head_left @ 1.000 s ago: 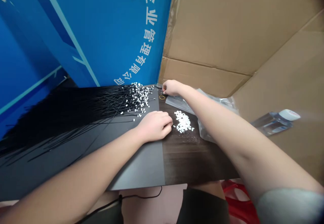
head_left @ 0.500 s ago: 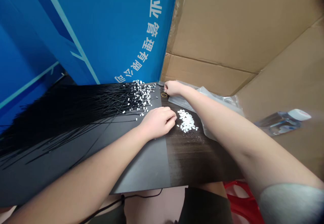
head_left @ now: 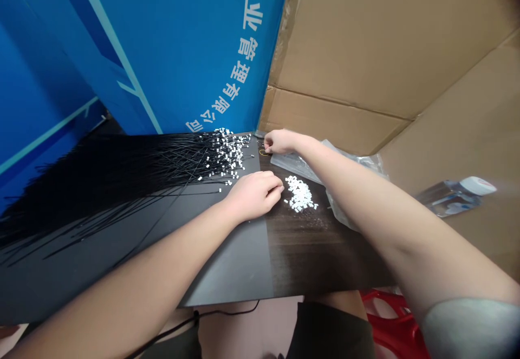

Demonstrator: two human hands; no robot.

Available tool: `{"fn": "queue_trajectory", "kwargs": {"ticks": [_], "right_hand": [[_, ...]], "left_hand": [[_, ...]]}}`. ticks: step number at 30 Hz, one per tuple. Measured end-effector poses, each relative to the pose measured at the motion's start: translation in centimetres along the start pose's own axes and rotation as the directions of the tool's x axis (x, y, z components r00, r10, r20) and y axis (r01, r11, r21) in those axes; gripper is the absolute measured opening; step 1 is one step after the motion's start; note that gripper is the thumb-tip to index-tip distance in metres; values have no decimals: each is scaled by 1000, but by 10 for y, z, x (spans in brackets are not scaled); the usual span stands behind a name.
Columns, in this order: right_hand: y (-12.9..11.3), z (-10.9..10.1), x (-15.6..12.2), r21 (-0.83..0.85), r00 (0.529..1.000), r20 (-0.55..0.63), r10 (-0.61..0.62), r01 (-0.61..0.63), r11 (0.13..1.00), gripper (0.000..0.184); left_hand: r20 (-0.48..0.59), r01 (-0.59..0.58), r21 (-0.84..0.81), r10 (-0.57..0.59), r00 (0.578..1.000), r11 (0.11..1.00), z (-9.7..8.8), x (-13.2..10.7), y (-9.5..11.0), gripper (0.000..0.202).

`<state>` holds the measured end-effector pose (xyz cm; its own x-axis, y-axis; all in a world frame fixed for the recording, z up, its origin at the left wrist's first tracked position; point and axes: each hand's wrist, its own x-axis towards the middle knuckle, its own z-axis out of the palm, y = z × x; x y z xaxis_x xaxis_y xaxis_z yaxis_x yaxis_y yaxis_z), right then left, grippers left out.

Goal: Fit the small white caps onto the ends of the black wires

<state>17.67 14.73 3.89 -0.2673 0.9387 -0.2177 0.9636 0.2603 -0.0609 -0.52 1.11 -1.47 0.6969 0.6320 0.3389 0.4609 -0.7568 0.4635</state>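
Note:
My left hand (head_left: 254, 196) rests curled on the table edge of a grey mat, its fingertips just left of a small pile of white rectangular pieces (head_left: 299, 194). A wide fan of thin black cable ties (head_left: 122, 191) lies on the grey mat (head_left: 227, 267), with white pieces on their ends (head_left: 225, 156). At the far edge, my right hand (head_left: 278, 141) pinches its fingers together beside a small brass-coloured ring (head_left: 264, 152). Anything between the fingers of either hand is hidden.
A crumpled clear plastic bag (head_left: 296, 164) lies at the table's far right edge. Cardboard sheets (head_left: 357, 39) and a blue printed banner (head_left: 162, 39) stand behind. A plastic bottle (head_left: 450, 199) lies on the cardboard at right. A red stool (head_left: 394, 321) is below.
The view has drifted slightly. Both hands stay in about the same places, close to the white pile and the ring.

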Motion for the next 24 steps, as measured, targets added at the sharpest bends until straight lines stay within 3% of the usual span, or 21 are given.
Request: {"fn": "queue_trajectory", "kwargs": {"ticks": [5, 9, 12, 15, 18, 21, 24], "right_hand": [[-2, 6, 2, -14, 999, 46, 0, 0, 1000, 13], [-7, 6, -5, 18, 1000, 11, 5, -5, 1000, 8], [-8, 2, -13, 96, 997, -77, -4, 12, 995, 9], [-6, -9, -18, 242, 965, -260, 18, 47, 969, 12], [-3, -33, -23, 416, 867, -488, 103, 127, 900, 22], [-2, -72, -41, 544, 688, -691, 221, 295, 785, 29], [1, -117, -87, 573, 478, -819, 318, 649, 501, 31]], "left_hand": [[-1, 1, -6, -1, 1000, 1000, 1, 0, -2, 30], [-11, 7, -3, -7, 1000, 1000, 1, 0, -3, 30], [-17, 14, -10, -14, 1000, 1000, 0, 1, -3, 29], [-28, 30, -29, -31, 999, 999, 0, 1, -4, 29], [-50, 65, -52, -68, 996, 996, 0, 1, -8, 28], [-70, 106, -84, -112, 991, 991, 1, 2, -13, 29], [-90, 120, -128, -132, 987, 985, 1, 2, -17, 28]]}}
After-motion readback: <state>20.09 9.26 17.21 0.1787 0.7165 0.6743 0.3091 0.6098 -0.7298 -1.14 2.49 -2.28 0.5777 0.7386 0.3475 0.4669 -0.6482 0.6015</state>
